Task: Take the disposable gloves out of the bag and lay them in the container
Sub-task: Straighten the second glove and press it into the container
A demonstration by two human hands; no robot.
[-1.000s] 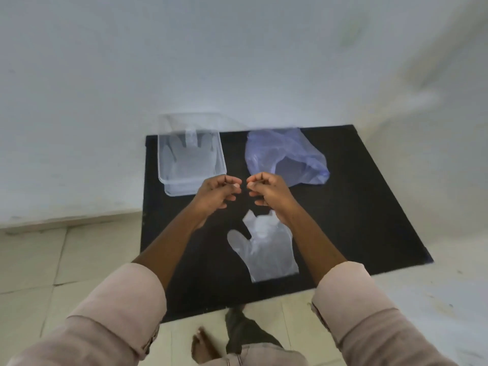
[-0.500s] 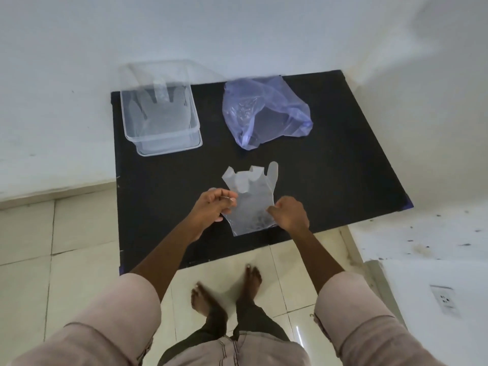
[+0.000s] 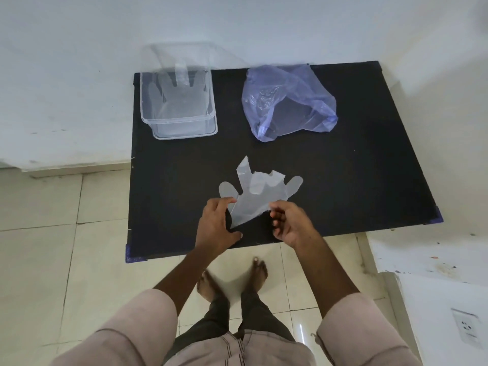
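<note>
A clear disposable glove (image 3: 254,196) is lifted at its cuff above the near part of the black table (image 3: 343,180), its fingers crumpled and pointing away. My left hand (image 3: 216,228) pinches the cuff's left edge. My right hand (image 3: 289,223) pinches the cuff's right edge. A clear plastic container (image 3: 182,122) stands at the table's far left with another glove (image 3: 179,93) lying flat inside. The pale blue plastic bag (image 3: 287,101) lies open and slack at the far middle.
White walls close the table in behind and on the left. A white ledge (image 3: 427,254) with a wall socket (image 3: 466,330) stands at the right. Tiled floor (image 3: 52,247) and my bare feet lie below the table's near edge.
The view has tilted down and back. Both hands came from above the glove to its cuff and raised it; its fingers have crumpled.
</note>
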